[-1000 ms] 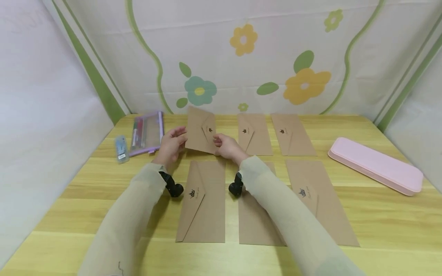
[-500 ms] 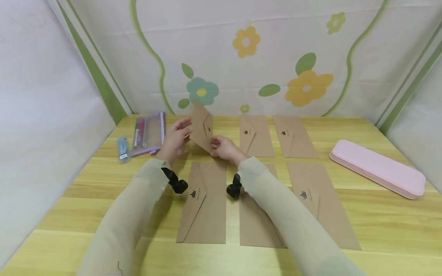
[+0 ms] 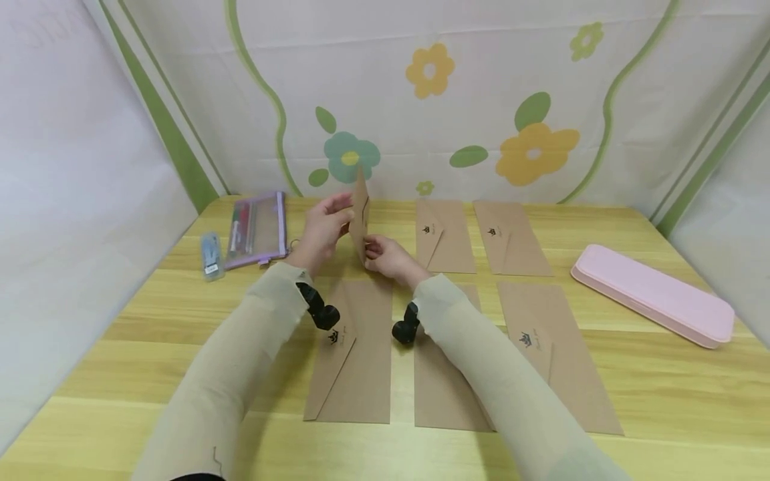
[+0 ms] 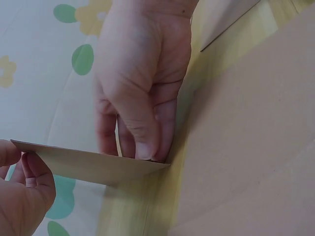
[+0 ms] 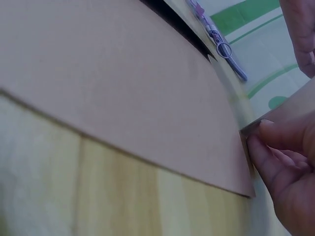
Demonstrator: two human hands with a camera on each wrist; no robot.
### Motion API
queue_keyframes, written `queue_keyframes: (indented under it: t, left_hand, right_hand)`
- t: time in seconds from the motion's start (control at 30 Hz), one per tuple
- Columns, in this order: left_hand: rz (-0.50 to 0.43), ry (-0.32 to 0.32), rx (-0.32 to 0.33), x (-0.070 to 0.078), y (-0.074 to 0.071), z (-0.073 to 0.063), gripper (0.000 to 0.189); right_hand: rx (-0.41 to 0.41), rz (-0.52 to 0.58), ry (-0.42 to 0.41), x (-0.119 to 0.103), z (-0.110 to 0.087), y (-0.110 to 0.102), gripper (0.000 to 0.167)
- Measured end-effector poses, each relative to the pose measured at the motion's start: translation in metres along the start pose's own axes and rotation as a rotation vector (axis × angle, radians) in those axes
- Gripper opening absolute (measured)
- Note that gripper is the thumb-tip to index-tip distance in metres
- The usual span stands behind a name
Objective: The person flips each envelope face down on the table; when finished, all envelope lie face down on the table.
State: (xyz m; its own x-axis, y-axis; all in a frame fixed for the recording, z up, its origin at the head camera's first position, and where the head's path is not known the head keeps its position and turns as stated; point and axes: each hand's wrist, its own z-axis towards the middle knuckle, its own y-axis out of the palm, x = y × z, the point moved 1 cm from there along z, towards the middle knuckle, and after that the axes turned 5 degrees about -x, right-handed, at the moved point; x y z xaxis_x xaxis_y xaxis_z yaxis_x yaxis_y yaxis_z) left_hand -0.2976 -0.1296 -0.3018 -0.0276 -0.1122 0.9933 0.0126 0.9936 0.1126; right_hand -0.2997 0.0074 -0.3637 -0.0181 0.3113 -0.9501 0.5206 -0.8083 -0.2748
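Observation:
A brown paper envelope [image 3: 359, 217] stands almost edge-on to the head view, over the left end of the far row. My left hand [image 3: 327, 224] holds it at its left side, the fingertips right at its edge; the left wrist view shows the thumb and curled fingers at one end of it. With thumb and fingers, my right hand [image 3: 391, 257] pinches its lower near corner, clearly seen in the right wrist view too. Just in front lies another envelope [image 3: 361, 361] with a crown print. Part of a third envelope [image 3: 445, 387] is hidden under my right forearm.
More envelopes lie flat to the right: one at the back [image 3: 451, 237], another beside it [image 3: 523, 237], and one nearer the front [image 3: 562, 361]. A pink case [image 3: 652, 290] lies at the right. At the left are a purple-edged zip pouch [image 3: 265, 227] and a small blue-clear packet [image 3: 212, 257].
The envelope in my hands has turned from facing the head camera to nearly edge-on. My left hand has moved right and slightly up with it, while the right hand has shifted a little left.

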Motion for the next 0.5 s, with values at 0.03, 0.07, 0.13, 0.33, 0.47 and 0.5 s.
queue_keyframes:
  t: [0.03, 0.07, 0.13, 0.33, 0.47, 0.5]
  left_hand:
    - [0.002, 0.004, 0.001, 0.000, 0.001, 0.000, 0.043]
    - [0.004, 0.007, -0.001, -0.001, 0.002, 0.000, 0.043]
    - [0.010, 0.014, -0.005, -0.001, 0.004, 0.000, 0.043]
    - [0.038, 0.014, -0.014, -0.002, 0.007, -0.001, 0.043]
    - [0.045, 0.023, -0.002, -0.002, 0.008, -0.001, 0.042]
    - [0.049, 0.026, 0.002, -0.001, 0.008, 0.000, 0.042]
  right_hand:
    - [0.005, 0.003, -0.004, 0.000, 0.000, 0.000, 0.059]
    - [0.012, 0.006, -0.007, -0.001, -0.001, 0.000, 0.058]
    - [0.027, 0.032, -0.009, -0.002, -0.002, 0.001, 0.055]
    - [0.112, 0.066, -0.054, -0.018, -0.012, 0.001, 0.045]
    - [0.199, 0.031, -0.125, -0.031, -0.019, 0.004, 0.044]
    - [0.219, 0.047, -0.141, -0.033, -0.021, 0.006, 0.044]
